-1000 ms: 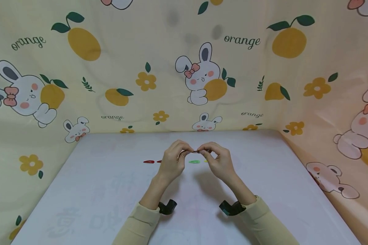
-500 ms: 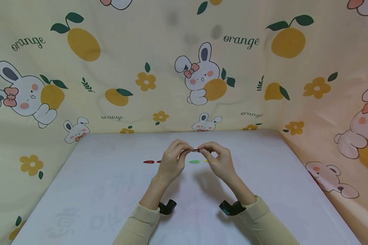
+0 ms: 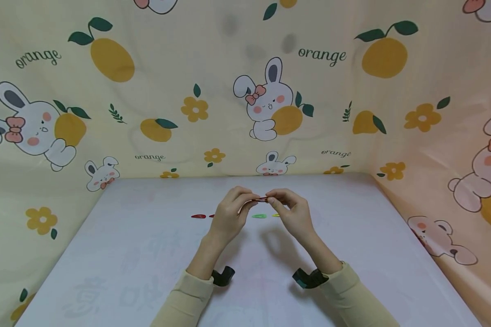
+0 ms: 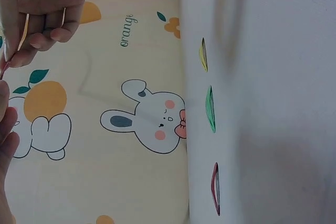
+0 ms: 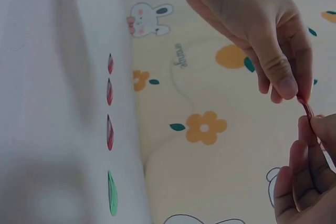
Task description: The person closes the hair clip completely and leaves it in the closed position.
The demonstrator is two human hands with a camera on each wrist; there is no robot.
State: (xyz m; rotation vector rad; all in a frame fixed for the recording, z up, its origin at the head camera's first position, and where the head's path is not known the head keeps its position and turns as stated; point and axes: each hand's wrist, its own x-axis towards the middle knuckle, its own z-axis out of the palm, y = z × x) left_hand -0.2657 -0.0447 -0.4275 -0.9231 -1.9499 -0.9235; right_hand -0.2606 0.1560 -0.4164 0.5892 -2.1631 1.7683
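In the head view my left hand (image 3: pixel 227 212) and my right hand (image 3: pixel 295 215) meet over the table, fingertips close together. Between them is a small red snap hair clip (image 3: pixel 263 199), pinched at one end by each hand. The right wrist view shows the held clip (image 5: pixel 308 110) as a thin red strip; whether it is snapped or unsnapped cannot be told. Below the hands, a green hair clip (image 3: pixel 259 216) lies on the table, with a yellow one (image 3: pixel 276 215) partly hidden by my right hand. Red clips (image 5: pixel 109 92) lie in the same row.
The white table (image 3: pixel 147 272) runs back to a cream curtain (image 3: pixel 212 68) printed with rabbits and oranges. At the row's left end lies a red clip (image 3: pixel 198 216). Dark wrist cameras (image 3: pixel 309 278) sit at both cuffs.
Both hands keep hold of the clip and stay nearly in place. The fingertips have shifted slightly, and more of the clip's red shows between them.
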